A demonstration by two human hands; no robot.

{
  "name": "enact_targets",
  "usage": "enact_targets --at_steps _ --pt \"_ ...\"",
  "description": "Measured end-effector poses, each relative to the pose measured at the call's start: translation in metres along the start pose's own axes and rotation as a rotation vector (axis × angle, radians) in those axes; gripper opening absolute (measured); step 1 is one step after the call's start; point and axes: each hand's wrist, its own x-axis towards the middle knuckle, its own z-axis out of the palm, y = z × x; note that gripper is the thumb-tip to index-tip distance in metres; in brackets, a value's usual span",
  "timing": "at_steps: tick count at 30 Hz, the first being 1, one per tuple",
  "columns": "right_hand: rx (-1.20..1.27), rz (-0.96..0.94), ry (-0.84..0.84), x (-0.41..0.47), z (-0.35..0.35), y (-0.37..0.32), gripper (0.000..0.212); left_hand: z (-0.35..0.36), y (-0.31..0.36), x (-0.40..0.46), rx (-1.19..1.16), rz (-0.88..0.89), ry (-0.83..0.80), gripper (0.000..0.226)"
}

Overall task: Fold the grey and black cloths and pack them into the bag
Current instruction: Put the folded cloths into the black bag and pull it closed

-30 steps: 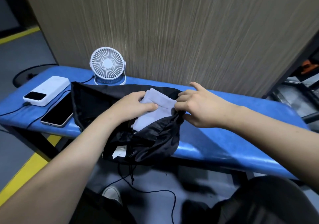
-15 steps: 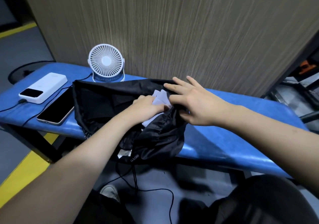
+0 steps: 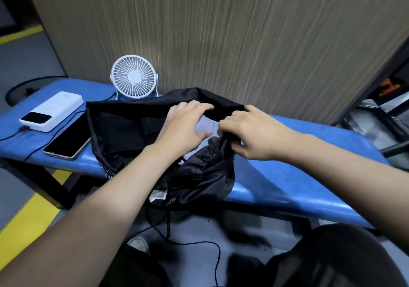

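Both hands [image 3: 221, 127] pinching black drawstring nylon bag [image 3: 199, 171] mouth – folded grey cloth [image 3: 208, 127] inside; rim slips, cloth cld snag.

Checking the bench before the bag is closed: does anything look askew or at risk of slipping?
The black bag hangs partly over the blue bench's front edge, its drawstring dangling toward the floor. Nothing looks spilled or damaged.

You're in a workshop-like space. A blue padded bench [image 3: 298, 176] stands against a wood-grain panel [image 3: 243, 43], with yellow floor lines [image 3: 28, 216] and metal racking [image 3: 380, 118].
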Motion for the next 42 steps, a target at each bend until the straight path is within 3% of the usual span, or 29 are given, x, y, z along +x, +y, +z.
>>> enact_targets --at_steps 7,13,18,22,24,28,32,37,40,42 --pt "-0.060 -0.047 0.006 -0.004 0.008 0.015 0.025 -0.030 -0.024 -0.010 0.127 -0.092 0.259 0.071" --pt "-0.094 -0.038 0.044 -0.011 0.010 0.030 0.023 -0.056 -0.050 -0.021 0.407 -0.300 0.326 0.065" --pt "-0.190 0.039 0.046 -0.018 0.007 0.046 0.022 -0.081 -0.071 -0.038 0.312 -0.599 0.206 0.064" --pt "-0.331 0.121 0.083 -0.021 0.005 0.054 0.020 -0.091 -0.071 -0.043 0.228 -0.678 0.037 0.028" --pt "-0.313 0.187 0.072 -0.020 0.003 0.057 0.020 -0.090 -0.065 -0.043 0.120 -0.641 0.037 0.015" --pt "0.010 0.462 0.091 -0.006 0.004 0.059 0.019 -0.085 -0.046 -0.038 -0.127 -0.612 0.009 0.009" --pt "0.137 0.436 0.112 0.017 0.006 0.053 0.018 -0.081 -0.029 -0.030 -0.198 -0.578 0.014 0.016" --pt "0.111 0.369 0.191 0.029 -0.007 0.058 0.010 -0.098 -0.028 -0.016 -1.024 -0.760 0.205 0.022" --pt "-0.062 0.343 0.054 0.026 -0.010 0.071 0.022 -0.103 -0.036 -0.010 -1.420 -0.802 0.408 0.026" --pt "-0.284 0.311 -0.075 0.020 -0.009 0.068 0.036 -0.102 -0.042 -0.009 -1.534 -0.781 0.486 0.027"
